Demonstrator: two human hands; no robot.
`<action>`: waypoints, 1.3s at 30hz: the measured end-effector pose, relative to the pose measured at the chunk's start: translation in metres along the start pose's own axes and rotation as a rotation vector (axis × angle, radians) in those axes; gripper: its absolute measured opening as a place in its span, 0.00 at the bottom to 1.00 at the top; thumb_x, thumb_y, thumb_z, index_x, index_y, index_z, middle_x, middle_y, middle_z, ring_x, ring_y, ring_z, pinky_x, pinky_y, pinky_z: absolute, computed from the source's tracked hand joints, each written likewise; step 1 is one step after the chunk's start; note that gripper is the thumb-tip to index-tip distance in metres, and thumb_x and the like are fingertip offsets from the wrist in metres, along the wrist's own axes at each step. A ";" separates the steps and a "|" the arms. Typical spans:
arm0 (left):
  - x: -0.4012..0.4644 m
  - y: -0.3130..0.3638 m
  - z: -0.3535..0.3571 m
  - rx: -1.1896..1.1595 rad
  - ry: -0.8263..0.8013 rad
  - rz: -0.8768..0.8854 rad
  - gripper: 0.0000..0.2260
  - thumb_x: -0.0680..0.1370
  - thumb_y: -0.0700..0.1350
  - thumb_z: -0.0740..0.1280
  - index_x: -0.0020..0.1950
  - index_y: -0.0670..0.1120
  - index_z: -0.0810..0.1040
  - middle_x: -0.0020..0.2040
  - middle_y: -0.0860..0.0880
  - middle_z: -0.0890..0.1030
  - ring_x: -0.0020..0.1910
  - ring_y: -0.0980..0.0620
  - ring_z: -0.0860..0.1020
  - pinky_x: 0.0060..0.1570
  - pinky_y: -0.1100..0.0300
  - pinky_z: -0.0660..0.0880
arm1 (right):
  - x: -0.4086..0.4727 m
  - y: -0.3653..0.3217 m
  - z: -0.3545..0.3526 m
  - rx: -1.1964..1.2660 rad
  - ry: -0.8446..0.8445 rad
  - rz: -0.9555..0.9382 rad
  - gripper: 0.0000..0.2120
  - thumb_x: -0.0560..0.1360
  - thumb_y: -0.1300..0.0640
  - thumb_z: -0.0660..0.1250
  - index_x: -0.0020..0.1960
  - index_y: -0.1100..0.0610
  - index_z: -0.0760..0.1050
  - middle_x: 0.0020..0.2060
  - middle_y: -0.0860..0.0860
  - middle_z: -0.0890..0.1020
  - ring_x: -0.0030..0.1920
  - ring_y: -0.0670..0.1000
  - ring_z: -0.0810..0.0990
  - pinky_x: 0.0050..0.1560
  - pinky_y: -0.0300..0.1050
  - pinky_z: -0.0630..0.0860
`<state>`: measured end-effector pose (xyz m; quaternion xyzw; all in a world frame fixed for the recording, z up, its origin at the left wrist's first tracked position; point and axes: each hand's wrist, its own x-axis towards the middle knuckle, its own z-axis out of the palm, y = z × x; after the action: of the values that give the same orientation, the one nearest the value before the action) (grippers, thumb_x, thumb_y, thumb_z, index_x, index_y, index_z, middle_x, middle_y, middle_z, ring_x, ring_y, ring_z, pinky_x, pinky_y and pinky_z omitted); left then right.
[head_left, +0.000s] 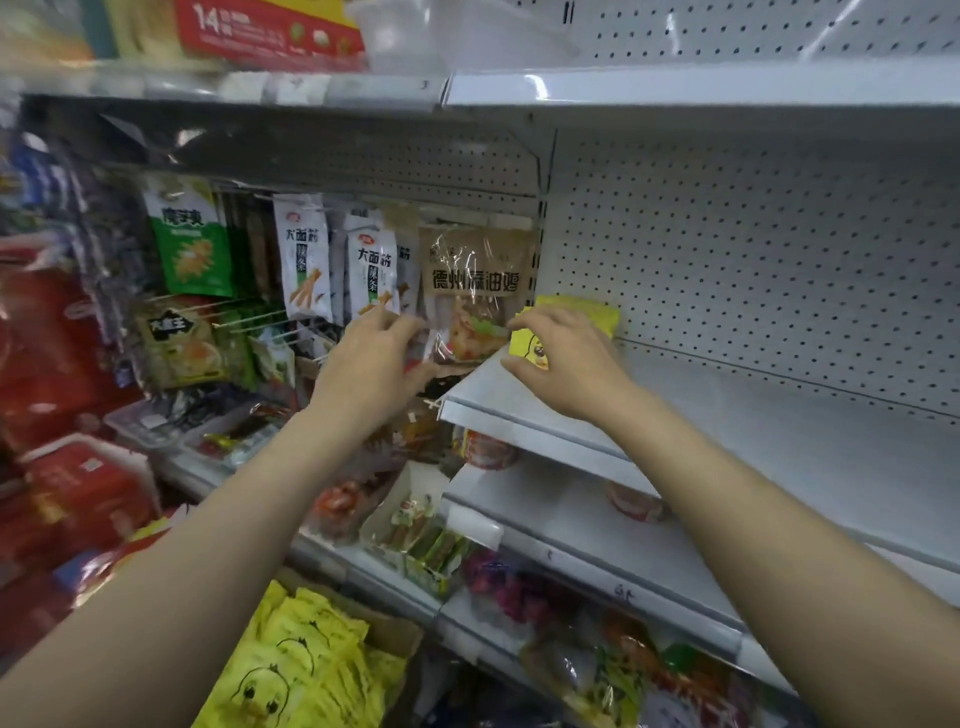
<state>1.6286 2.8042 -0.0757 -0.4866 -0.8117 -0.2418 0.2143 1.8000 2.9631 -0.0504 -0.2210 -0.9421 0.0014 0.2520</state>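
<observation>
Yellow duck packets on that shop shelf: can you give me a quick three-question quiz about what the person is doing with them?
1. Which thing does the right hand grip? A a red box; B a yellow duck packet; C a green bag.
2. True or false: the left hand is holding a red box.
3. Where do more packets of the same kind lie?
Key: 1 B. 2 False: it is up by the hanging brown packet. 3 In the cardboard box low down, under the left arm.
</observation>
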 end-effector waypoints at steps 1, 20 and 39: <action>-0.015 -0.005 -0.006 0.020 -0.012 -0.014 0.24 0.74 0.56 0.70 0.67 0.49 0.73 0.60 0.44 0.75 0.60 0.43 0.73 0.57 0.49 0.74 | -0.007 -0.011 0.003 0.021 -0.011 -0.017 0.22 0.77 0.41 0.63 0.69 0.48 0.71 0.69 0.49 0.72 0.70 0.54 0.66 0.68 0.51 0.66; -0.120 -0.208 -0.040 0.204 -0.104 -0.233 0.23 0.75 0.53 0.70 0.69 0.49 0.71 0.62 0.45 0.73 0.60 0.43 0.72 0.55 0.48 0.75 | 0.045 -0.221 0.139 0.208 -0.311 -0.238 0.24 0.79 0.44 0.64 0.72 0.49 0.66 0.71 0.49 0.68 0.71 0.53 0.63 0.68 0.47 0.63; -0.181 -0.463 0.194 -0.182 -0.815 -0.439 0.28 0.74 0.52 0.72 0.71 0.47 0.69 0.61 0.39 0.74 0.60 0.37 0.74 0.58 0.49 0.70 | 0.063 -0.293 0.481 0.237 -0.918 0.108 0.23 0.77 0.44 0.67 0.67 0.53 0.70 0.63 0.54 0.76 0.64 0.58 0.74 0.57 0.52 0.74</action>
<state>1.2716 2.6069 -0.4200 -0.3757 -0.8888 -0.1406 -0.2215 1.4004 2.7773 -0.4074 -0.2162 -0.9366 0.2193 -0.1671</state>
